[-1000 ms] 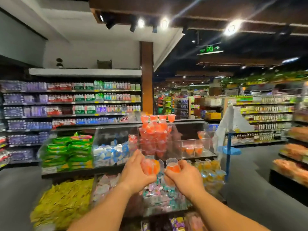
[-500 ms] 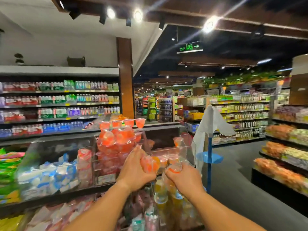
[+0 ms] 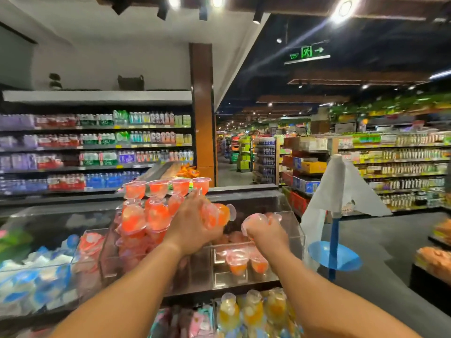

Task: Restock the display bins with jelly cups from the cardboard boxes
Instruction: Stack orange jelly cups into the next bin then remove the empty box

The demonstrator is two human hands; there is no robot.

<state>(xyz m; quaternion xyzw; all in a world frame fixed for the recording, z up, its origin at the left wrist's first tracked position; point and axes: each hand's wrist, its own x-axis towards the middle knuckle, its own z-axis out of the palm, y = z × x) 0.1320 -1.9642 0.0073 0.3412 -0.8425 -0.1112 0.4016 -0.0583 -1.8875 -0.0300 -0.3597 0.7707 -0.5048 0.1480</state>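
- Round ceiling spotlights (image 3: 344, 8) glare along the top of the frame.
- A green exit sign (image 3: 307, 53) hangs upper right.
- A wooden pillar (image 3: 202, 111) stands at centre.
- Drink shelves (image 3: 97, 152) line the white left wall.
- Dark grey floor (image 3: 390, 240) spreads lower right.

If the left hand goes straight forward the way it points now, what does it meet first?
Probably the stack of orange jelly cups in the clear bin: the left hand, gripping jelly cups, reaches toward its right side. Depth is unclear; it may pass beside it.
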